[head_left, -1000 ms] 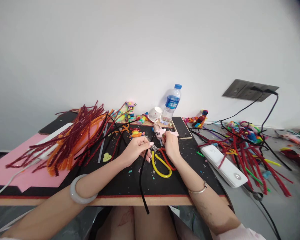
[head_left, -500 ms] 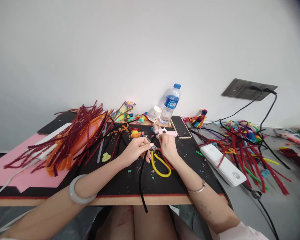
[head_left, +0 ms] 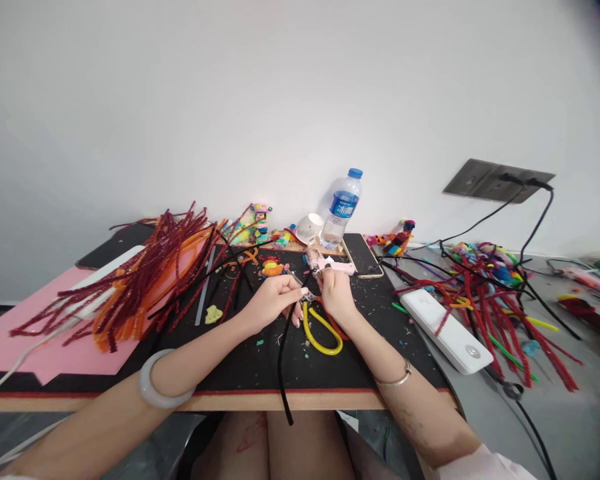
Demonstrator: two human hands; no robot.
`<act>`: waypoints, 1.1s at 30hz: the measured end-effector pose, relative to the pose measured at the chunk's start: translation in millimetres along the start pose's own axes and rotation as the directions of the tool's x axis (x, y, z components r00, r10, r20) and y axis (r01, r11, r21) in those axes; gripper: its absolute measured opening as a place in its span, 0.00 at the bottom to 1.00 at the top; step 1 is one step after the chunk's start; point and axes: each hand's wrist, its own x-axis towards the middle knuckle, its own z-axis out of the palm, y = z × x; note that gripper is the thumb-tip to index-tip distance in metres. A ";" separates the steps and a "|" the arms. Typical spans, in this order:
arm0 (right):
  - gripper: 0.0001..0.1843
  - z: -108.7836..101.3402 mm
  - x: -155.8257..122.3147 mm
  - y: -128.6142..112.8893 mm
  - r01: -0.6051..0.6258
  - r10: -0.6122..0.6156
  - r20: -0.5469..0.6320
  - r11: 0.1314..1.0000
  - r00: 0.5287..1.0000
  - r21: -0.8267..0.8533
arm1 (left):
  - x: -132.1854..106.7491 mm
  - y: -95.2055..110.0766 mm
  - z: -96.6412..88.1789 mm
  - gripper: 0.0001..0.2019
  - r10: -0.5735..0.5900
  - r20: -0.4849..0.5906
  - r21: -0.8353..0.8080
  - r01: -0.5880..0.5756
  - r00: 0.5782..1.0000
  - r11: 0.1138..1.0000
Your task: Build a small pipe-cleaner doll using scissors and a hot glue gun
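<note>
My left hand (head_left: 276,301) has its thumb and fingers pinched on a black pipe cleaner (head_left: 282,380), whose long end hangs down over the table's front edge. Close beside it, my right hand (head_left: 336,297) is closed in a pinch; what lies between its fingertips is hidden. A small metallic piece (head_left: 308,294) shows between the two hands. Under them a yellow pipe cleaner (head_left: 324,351) lies bent into a loop on the black mat (head_left: 230,370). Just beyond my right hand rests a pink glue gun (head_left: 341,267).
Red and orange pipe cleaners (head_left: 145,287) are heaped on pink paper (head_left: 25,347) at left. A water bottle (head_left: 341,210), paper cup (head_left: 309,229) and phone (head_left: 363,255) stand or lie behind. To the right are a white power bank (head_left: 445,331), cables and more red pipe cleaners (head_left: 510,327).
Both hands stay almost in place. The hanging end of the black pipe cleaner has swung slightly left.
</note>
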 end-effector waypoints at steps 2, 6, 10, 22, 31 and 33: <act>0.16 -0.1 0.2 0.5 0.005 -0.005 0.003 1.000 1.000 -0.017 | -0.2 0.3 0.3 0.14 -0.001 -0.003 0.003 0.001 1.000 1.000; 0.17 -0.6 -0.2 0.4 -0.001 0.002 0.005 1.000 1.000 -0.028 | -0.2 -0.2 0.3 0.14 0.001 -0.006 0.001 -0.001 1.000 1.000; 0.20 -1.3 -0.3 0.3 -0.014 0.014 -0.004 1.000 1.000 -0.014 | 0.0 -1.6 -0.4 0.14 -0.010 -0.003 -0.014 0.010 1.000 1.000; 0.06 -12.7 10.1 9.5 -0.072 0.102 -0.164 0.981 0.981 0.180 | 1.8 -1.0 -2.8 0.13 -0.007 0.008 -0.167 0.009 1.000 0.986; 0.05 -12.1 14.7 19.4 0.089 -0.090 -0.171 0.996 0.981 -0.015 | 0.7 -0.6 -2.8 0.12 0.067 -0.055 -0.140 -0.074 0.996 0.987; 0.06 -12.4 14.0 17.8 0.082 -0.082 -0.142 0.997 0.987 -0.001 | -0.7 0.8 -2.2 0.12 0.116 -0.101 -0.076 -0.124 0.988 0.989</act>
